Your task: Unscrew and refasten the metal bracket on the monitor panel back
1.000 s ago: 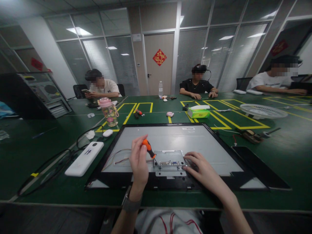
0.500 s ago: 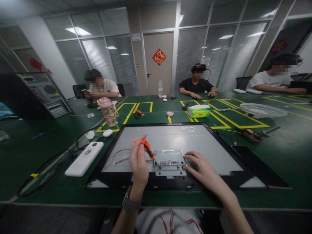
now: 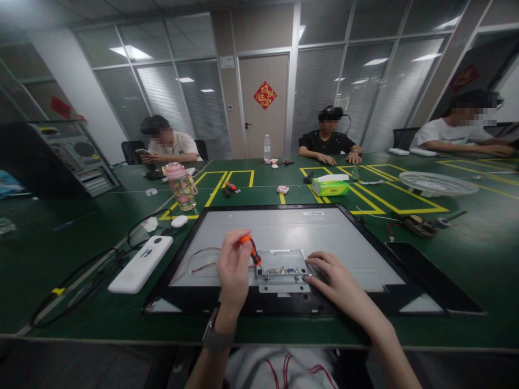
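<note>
Screwdriver (image 3: pixel 253 252) at metal bracket (image 3: pixel 284 260)
Left hand (image 3: pixel 234 268) grips it, tilted apparently for reach; right hand (image 3: pixel 333 276), splayed, likely steadies the bracket's edge.

Flat panel (image 3: pixel 300 235), tumbler (image 3: pixel 181 188) on green table (image 3: pixel 466 243)

The left hand (image 3: pixel 234 270) hides part of the handle of the orange-and-black screwdriver (image 3: pixel 255 254), whose tip is too small to show whether it touches the metal bracket (image 3: pixel 284 259). Fingers of the right hand (image 3: pixel 330 273) cover some of that bracket's right edge, and the print on the white label (image 3: pixel 313 213) is unreadable. The picture's left edge cuts off the computer case (image 3: pixel 40 156), its bottom edge both forearms (image 3: pixel 391 335).
</note>
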{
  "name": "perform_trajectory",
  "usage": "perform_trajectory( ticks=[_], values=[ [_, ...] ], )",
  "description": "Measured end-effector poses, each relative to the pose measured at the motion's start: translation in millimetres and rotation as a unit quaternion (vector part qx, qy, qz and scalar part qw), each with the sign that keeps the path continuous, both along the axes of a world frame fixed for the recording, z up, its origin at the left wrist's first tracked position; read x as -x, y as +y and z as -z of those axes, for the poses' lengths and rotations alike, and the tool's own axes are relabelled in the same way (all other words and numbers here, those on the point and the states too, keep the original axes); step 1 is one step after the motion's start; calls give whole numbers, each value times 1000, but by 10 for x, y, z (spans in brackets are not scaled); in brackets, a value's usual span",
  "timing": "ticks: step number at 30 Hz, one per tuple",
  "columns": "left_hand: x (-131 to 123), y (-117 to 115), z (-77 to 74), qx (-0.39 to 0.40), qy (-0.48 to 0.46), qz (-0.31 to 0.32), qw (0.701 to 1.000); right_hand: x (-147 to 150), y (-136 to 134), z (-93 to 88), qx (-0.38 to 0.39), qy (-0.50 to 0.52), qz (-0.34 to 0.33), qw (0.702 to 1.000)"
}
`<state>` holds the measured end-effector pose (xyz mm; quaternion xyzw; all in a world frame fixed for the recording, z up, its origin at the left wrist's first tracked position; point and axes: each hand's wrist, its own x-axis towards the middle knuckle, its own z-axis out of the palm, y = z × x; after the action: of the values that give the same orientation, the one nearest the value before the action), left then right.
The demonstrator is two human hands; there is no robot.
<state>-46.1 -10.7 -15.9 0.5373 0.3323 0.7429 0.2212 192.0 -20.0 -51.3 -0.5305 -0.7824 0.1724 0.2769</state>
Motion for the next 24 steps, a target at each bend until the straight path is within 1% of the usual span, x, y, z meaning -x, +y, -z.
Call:
perform_trajectory(
  ticks=[3, 7, 9, 13, 19, 21, 24],
  values=[
    [-1, 9, -11, -16, -11, -12, 1000, 1, -5, 2, 0, 3, 1, 1000],
    [-1, 0, 18, 24, -37, 33, 998, 3, -11, 5, -4, 6, 5, 1000],
    [5, -3, 32, 25, -46, 38, 998, 3, -10, 7, -3, 7, 5, 1000],
    [23, 11, 43, 8, -23, 8, 1000, 3, -4, 7, -3, 7, 3, 1000],
    [-11, 3, 28, 52, -22, 18, 998, 10, -10, -7, -5, 4, 3, 1000],
    [-21, 7, 10, 57, -16, 6, 998, 10, -11, -7, -7, 5, 2, 1000],
    [-16, 30, -9, 31, 2, -34, 999, 6, -9, -6, -7, 5, 1, 1000]
  ],
)
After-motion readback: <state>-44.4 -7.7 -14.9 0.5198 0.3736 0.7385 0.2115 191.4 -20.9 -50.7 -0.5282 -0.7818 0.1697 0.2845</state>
